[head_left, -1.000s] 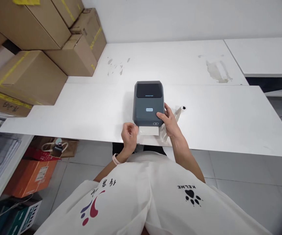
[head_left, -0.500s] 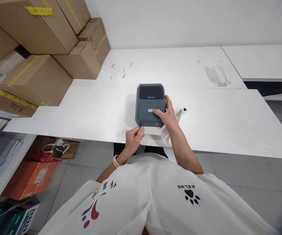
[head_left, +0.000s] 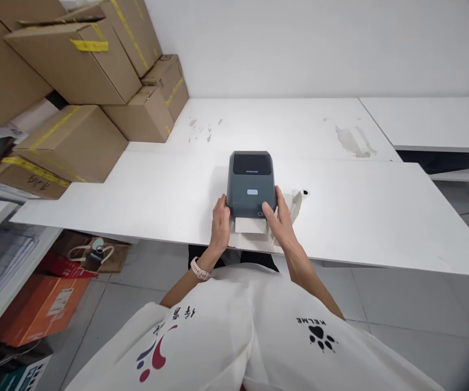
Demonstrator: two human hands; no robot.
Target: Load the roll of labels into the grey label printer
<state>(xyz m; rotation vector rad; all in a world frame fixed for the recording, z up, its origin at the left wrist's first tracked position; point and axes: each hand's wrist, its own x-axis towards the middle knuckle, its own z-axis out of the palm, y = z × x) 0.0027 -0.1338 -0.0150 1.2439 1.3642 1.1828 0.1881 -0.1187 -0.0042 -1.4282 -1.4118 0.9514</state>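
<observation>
A dark grey-green label printer [head_left: 249, 184] sits on the white table, with a pale button on its top and a black window toward the back. From its front edge a white paper label [head_left: 251, 225] sticks out. My left hand [head_left: 220, 224] is pressed along the printer's left side near the front corner. My right hand [head_left: 281, 221] grips the right side, its thumb on the top near the front edge and its fingers down the side. A small roll of white paper strip [head_left: 299, 202] lies just right of the printer, partly behind my right hand.
Cardboard boxes [head_left: 83, 65] with yellow tape are stacked at the left end of the white table [head_left: 352, 212]. A white wall stands behind. On the floor at the left are an orange box [head_left: 38, 309] and a paper bag [head_left: 114, 258].
My left hand has let go of the paper label and moved up to the printer's left side. My right thumb has slid from the button toward the front edge. The camera view has shifted slightly.
</observation>
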